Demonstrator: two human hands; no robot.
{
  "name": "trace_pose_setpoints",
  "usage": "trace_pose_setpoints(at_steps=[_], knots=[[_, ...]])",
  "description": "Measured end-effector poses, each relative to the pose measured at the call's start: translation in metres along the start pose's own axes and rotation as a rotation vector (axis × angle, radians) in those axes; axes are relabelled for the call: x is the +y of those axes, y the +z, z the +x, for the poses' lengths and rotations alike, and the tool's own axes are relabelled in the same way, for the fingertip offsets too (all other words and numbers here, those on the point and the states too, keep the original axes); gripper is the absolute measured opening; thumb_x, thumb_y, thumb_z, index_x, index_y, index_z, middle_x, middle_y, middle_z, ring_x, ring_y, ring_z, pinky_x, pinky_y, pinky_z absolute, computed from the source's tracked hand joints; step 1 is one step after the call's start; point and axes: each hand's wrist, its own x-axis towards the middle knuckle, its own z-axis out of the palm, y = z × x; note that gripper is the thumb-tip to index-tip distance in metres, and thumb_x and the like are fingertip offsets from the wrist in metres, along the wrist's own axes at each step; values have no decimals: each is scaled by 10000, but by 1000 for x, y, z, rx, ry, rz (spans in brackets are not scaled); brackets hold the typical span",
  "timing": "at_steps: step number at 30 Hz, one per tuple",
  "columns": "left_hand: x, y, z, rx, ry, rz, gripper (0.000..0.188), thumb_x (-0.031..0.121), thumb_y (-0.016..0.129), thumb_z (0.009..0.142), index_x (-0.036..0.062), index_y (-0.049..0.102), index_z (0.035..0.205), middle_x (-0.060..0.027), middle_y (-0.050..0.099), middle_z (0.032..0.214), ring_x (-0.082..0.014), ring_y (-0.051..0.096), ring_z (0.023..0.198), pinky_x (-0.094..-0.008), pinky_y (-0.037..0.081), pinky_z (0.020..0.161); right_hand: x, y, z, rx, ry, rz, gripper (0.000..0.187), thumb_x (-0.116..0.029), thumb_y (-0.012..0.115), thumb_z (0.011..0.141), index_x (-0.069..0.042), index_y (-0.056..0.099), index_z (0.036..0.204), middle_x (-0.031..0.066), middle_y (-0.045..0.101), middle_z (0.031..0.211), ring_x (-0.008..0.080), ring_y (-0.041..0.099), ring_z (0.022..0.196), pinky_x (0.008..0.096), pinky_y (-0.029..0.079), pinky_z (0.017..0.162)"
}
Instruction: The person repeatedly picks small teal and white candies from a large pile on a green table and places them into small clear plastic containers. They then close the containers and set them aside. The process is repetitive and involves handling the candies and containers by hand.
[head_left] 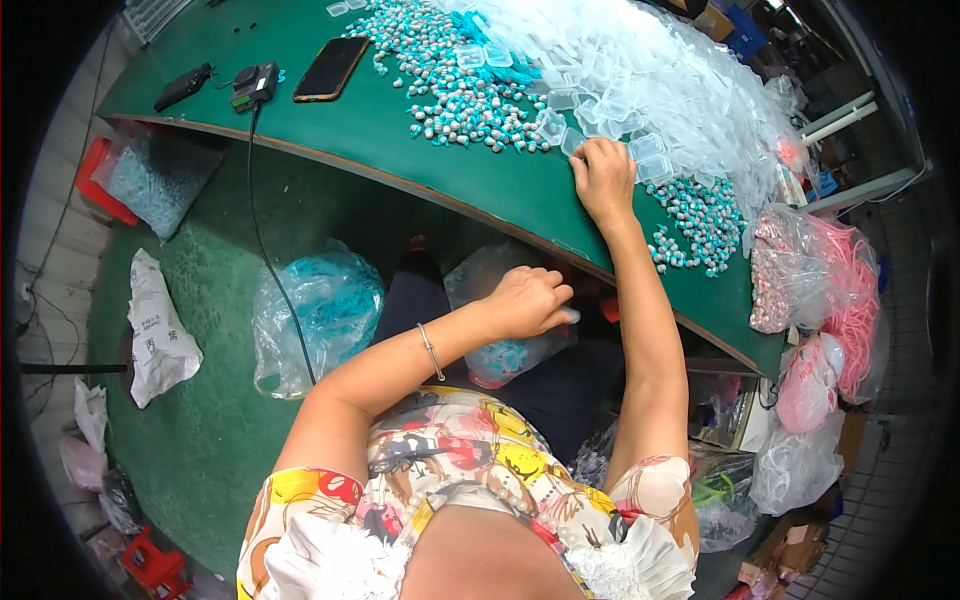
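My right hand (605, 180) rests on the green table with its fingers curled down at the edge of a heap of clear plastic cases (690, 110). One small clear case (572, 142) lies right beside its fingertips; what is under the fingers is hidden. My left hand (530, 302) is closed in front of the table edge, above a clear bag (505, 360) with small pale and blue pieces. Something pale shows at its thumb tip, too small to name. Small grey-and-turquoise pieces lie in one pile (470, 110) left of my right hand and another pile (700, 225) right of it.
On the table's left lie a phone (330, 70), a small black device (255, 87) with a hanging cable, and a dark case (183, 88). A bag of turquoise pieces (320, 310) and a white sack (160, 330) stand on the floor. Bags with pink cords (845, 310) hang at right.
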Motion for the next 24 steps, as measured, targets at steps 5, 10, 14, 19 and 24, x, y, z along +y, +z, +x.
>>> trace_pose_setpoints(at_steps=[5,10,14,19,24], knots=[[-16,-29,18,234,-4,-4,196,183,732,783,66,647,916,-113,592,810,-323,621,778,-442,502,675,-12,-33,-26,139,-74,-67,127,-183,734,776,-125,628,814,21,628,871,234,577,968,472,338,900],[-63,-67,68,507,-180,250,163,103,719,759,101,666,913,-91,591,815,-299,618,814,-434,490,688,-39,-58,-56,69,-76,-101,123,-200,712,773,-117,622,780,33,618,829,227,582,896,522,318,957],[-98,-63,97,484,-222,418,98,119,674,765,111,715,854,-78,619,843,-276,621,848,-438,480,694,-50,-51,-67,37,-58,-66,144,-223,730,777,-127,624,788,32,606,831,234,572,868,528,324,950],[-109,-54,111,410,-215,500,72,152,672,770,115,727,798,-75,630,861,-267,617,873,-433,461,702,-53,-55,-71,58,-15,41,150,-241,738,792,-125,651,828,19,630,857,223,583,902,502,316,958],[-80,-63,95,397,-253,399,124,226,744,767,108,718,798,-66,613,798,-282,629,800,-431,467,678,-9,-77,-80,138,153,118,94,-195,722,802,-129,672,847,24,660,862,229,612,895,426,357,908]])
